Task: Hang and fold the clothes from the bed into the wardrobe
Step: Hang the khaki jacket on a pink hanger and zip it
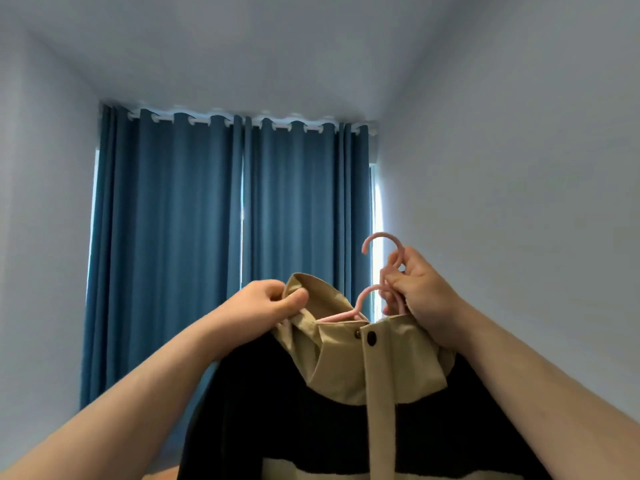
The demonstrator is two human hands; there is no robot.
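1. Beige and black make up the hooded fabric jacket [339, 372] that fills the lower middle of the head view. It is held up in the air, with the beige hood and collar on top and the black body hanging below.
2. A beige front strip runs straight down the jacket, with a dark round snap button [371, 337] at its upper end.
3. The left hand [268, 301] is curled closed, pinching the rim of the hood between thumb and fingers at the jacket's upper left.
4. The right hand [417, 287] is closed around the neck of a pink curved-hook clothes hanger [381, 234], whose hook rises above the fingers.
5. A second pink curve shows just below that hand. I cannot tell whether it belongs to another hanger.
6. One pink hanger arm slopes down to the left into the collar opening, touching the beige fabric.
7. Behind the jacket hang long, pleated blue curtains [194, 220] from a white rail [242, 120], closed between pale grey walls.
8. A sliver of orange-brown floor [162, 475] shows at the bottom edge.
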